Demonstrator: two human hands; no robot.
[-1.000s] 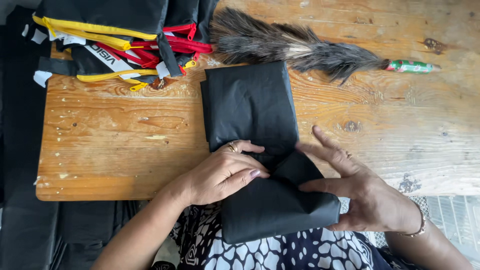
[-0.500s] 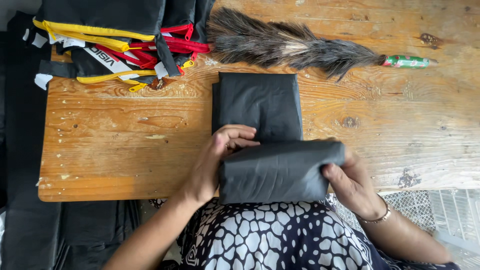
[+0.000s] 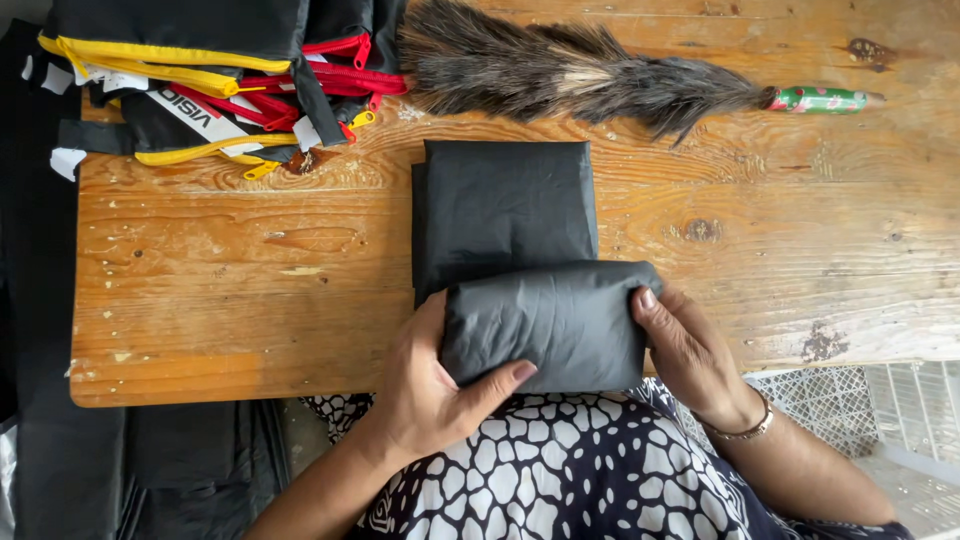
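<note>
Left hand (image 3: 430, 385): closed around the left end of the folded black fabric roll (image 3: 545, 325); thumb lies across the near face, which keeps the fold from springing open.
Right hand (image 3: 685, 350): cupped against the right end of the same roll, fingers wrapped behind it, thumb on top (both ends pressed inward, so the bundle stays compact).
Roll position: at the near table edge, partly over the lap, touching the near edge of the flat black fabric panel (image 3: 505, 215).
Flat panel: lies squared on the wooden table (image 3: 220, 290), probably the unrolled remainder of the same piece; the join cannot be told.
Surface: worn, varnished planks with knots and stains.
Far edge: black bags with yellow and red zips (image 3: 210, 75); feather duster (image 3: 580, 70) with green handle.
Surroundings: dark fabric hanging off the left side; white grid crate (image 3: 880, 410) lower right.
</note>
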